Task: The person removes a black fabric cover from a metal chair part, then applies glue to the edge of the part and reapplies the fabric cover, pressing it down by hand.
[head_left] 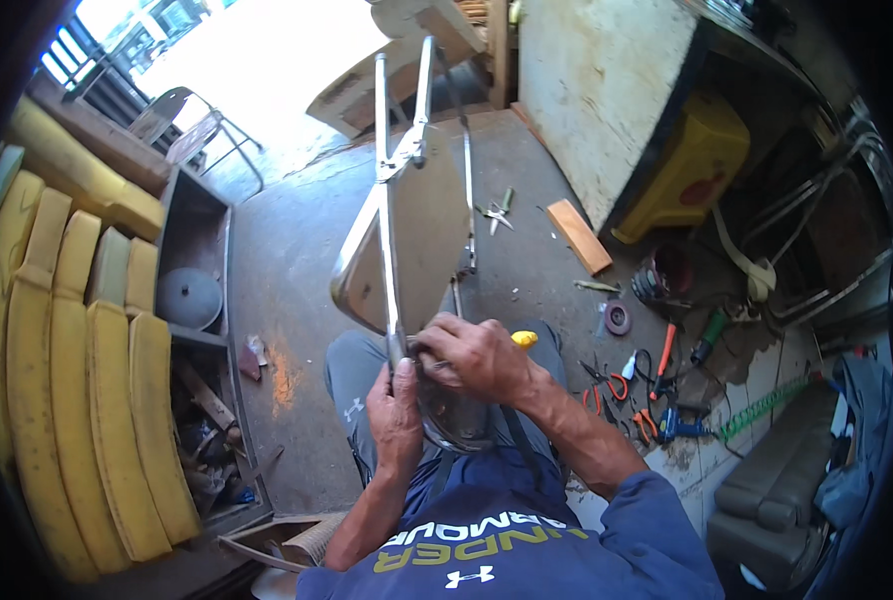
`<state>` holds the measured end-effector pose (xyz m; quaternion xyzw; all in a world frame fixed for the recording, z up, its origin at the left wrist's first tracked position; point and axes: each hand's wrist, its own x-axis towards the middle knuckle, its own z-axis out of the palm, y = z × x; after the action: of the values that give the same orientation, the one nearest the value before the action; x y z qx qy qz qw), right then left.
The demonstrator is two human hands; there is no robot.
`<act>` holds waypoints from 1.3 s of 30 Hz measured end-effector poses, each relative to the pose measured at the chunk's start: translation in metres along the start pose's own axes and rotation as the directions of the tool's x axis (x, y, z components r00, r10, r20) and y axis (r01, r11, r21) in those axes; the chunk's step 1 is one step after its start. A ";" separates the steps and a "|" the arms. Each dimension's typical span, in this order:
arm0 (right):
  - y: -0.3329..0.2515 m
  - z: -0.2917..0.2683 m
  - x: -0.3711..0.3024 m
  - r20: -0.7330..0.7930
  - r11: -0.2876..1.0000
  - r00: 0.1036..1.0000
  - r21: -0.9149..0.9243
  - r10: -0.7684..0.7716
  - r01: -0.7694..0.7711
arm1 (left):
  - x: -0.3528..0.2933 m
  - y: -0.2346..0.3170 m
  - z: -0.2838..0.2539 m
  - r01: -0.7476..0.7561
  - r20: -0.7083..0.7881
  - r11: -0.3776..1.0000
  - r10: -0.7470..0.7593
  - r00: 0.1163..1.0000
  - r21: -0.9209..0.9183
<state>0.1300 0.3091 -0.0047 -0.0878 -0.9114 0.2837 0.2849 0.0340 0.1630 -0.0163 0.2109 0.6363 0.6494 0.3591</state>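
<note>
A folding chair with a chrome tube frame and a flat brown panel is tilted up across my lap, its legs pointing away from me. My left hand is wrapped round the lower part of a chrome tube. Right beside it, my right hand has its fingers curled in against the frame. Whatever those fingers pinch is hidden. A yellow handle-like piece shows just past the right knuckles, over my thigh; I cannot tell whether the hand holds it.
Yellow foam pads stack at left beside a metal shelf. Pliers, a wooden block, a tape roll, a hammer and a blue tool with a green coiled hose lie rightward. A grey cushion sits lower right.
</note>
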 end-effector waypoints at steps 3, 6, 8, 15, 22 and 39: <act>-0.005 -0.007 0.008 0.091 1.000 0.996 -0.027 -0.005 0.007 | 0.000 0.002 -0.006 -0.001 -0.005 0.999 0.001 1.000 0.033; 0.019 -0.021 -0.014 -0.161 0.980 0.967 0.076 0.196 -0.185 | 0.001 0.003 -0.010 0.021 0.001 1.000 -0.021 1.000 -0.019; 0.075 -0.018 -0.068 -0.401 0.912 0.821 0.130 0.408 -0.389 | -0.001 0.013 -0.011 0.066 -0.007 0.995 -0.067 0.998 -0.071; 0.228 0.020 -0.355 0.221 0.115 0.126 0.063 0.967 -0.991 | 0.011 0.031 -0.041 0.264 -0.212 0.958 -0.283 0.935 -0.114; 0.344 -0.034 -0.474 -0.645 -0.514 -0.264 -0.233 0.717 -0.825 | 0.019 0.014 -0.085 0.222 -0.418 0.953 -0.120 0.900 0.205; 0.100 0.022 -0.223 -0.271 0.302 0.208 0.374 0.940 -0.877 | 0.029 -0.031 -0.111 0.289 -0.568 0.775 0.107 0.816 0.562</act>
<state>0.3008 0.3093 -0.1804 -0.6474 -0.5695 0.4301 0.2675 -0.0605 0.1075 -0.0632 0.0808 0.9018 0.4140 0.0936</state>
